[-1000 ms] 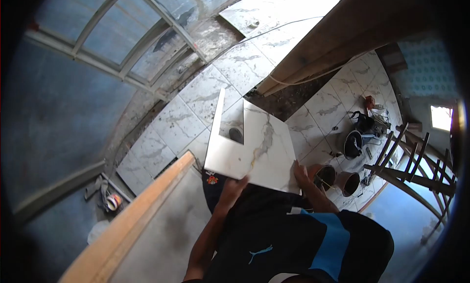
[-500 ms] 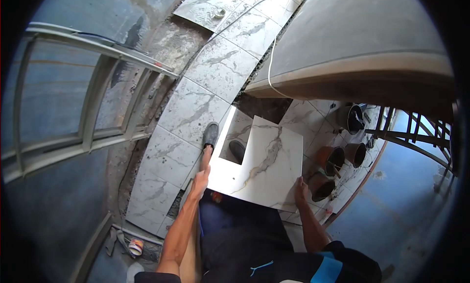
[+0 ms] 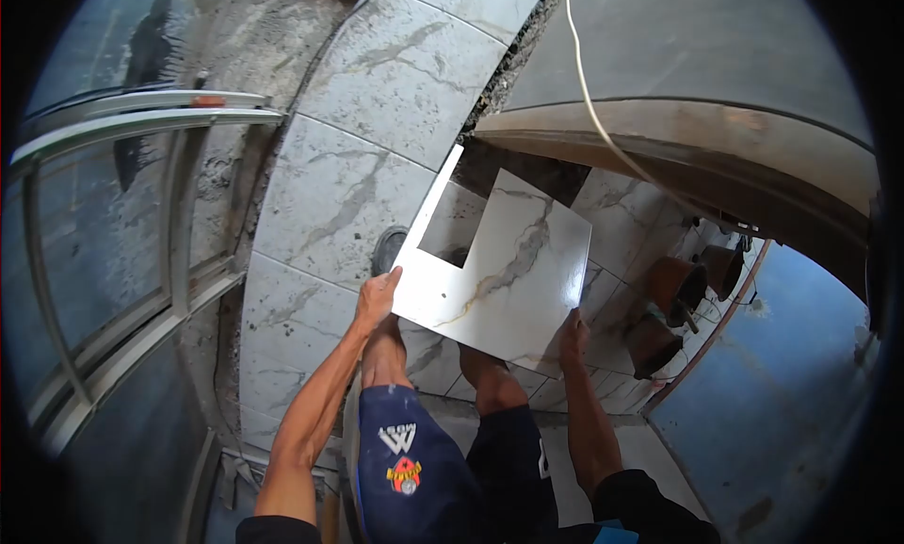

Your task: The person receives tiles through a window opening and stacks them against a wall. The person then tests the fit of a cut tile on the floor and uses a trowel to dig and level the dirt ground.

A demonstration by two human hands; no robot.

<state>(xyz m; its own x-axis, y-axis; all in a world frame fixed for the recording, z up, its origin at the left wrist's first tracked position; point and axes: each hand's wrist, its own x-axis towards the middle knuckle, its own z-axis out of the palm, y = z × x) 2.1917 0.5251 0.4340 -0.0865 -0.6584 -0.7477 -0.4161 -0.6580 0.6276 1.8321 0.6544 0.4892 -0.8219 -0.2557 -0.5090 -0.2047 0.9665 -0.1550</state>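
A white marble-patterned tile (image 3: 516,278) with a rectangular notch cut into its far edge is held up in front of my legs. My left hand (image 3: 379,297) grips its near left corner, thumb on top. On the right edge, my right hand (image 3: 573,337) is closed around the tile's side. A narrow strip of the tile runs forward along the left of the notch. Through the notch, laid floor tile shows below. A dark shoe (image 3: 388,249) on my foot stands just left of the tile, on the laid floor tiles (image 3: 330,195).
An untiled dark patch (image 3: 527,172) lies beyond the held tile, by the wall base. Several buckets (image 3: 676,288) stand at the right. A metal window frame (image 3: 179,214) leans at the left. A pale cable (image 3: 593,101) hangs across the wall.
The view has tipped lower, so my legs now show. The tile and both hands have shifted slightly up in the view, the grip unchanged.
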